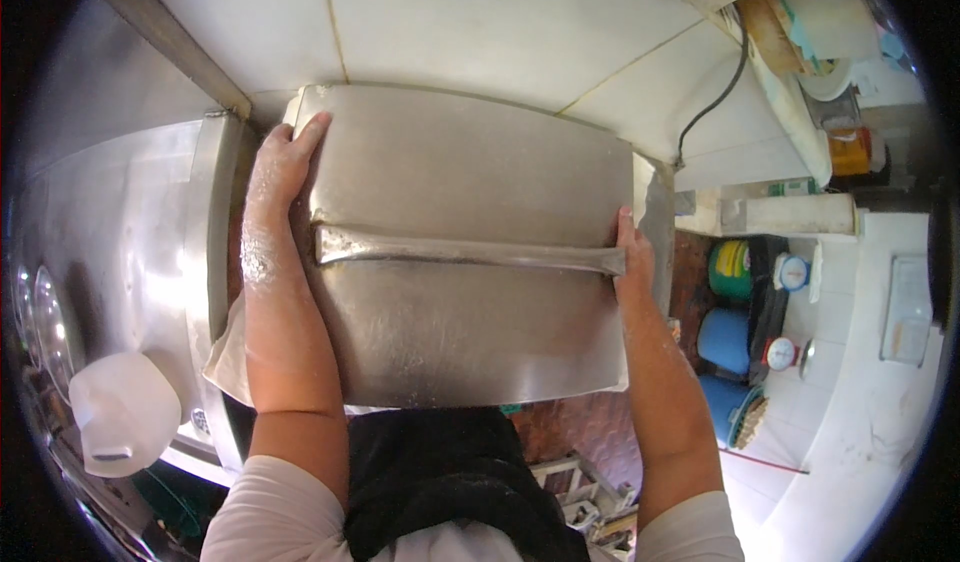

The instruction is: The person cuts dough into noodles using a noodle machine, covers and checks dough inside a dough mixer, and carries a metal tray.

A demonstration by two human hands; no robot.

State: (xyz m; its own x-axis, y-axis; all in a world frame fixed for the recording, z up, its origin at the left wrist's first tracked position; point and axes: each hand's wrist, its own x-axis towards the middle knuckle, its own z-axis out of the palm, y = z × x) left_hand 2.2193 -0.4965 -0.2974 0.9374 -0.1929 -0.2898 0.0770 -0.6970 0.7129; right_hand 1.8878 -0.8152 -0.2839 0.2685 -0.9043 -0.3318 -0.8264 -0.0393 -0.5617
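Note:
A wide, slightly bent stainless steel lid (480, 332) fills the middle of the view, with a metal bar handle (470, 252) running across it. At its upper left edge, my left hand (290, 157) grips the side, thumb lying on the top face. My right hand (634, 254) closes round the right edge beside the end of the bar, its fingers mostly hidden beneath. White powder dusts my left wrist and forearm. Pale edges of something, perhaps a container or cloth, show under the lid at left and right; what lies beneath is covered.
A tiled wall (450, 22) stands behind the lid. To the left is a steel counter (120, 232) with a white plastic jug (125, 412). On the right, blue bins (725, 342), a dial scale (781, 353) and a white counter (900, 362) line the room. A black cable (735, 77) hangs at upper right.

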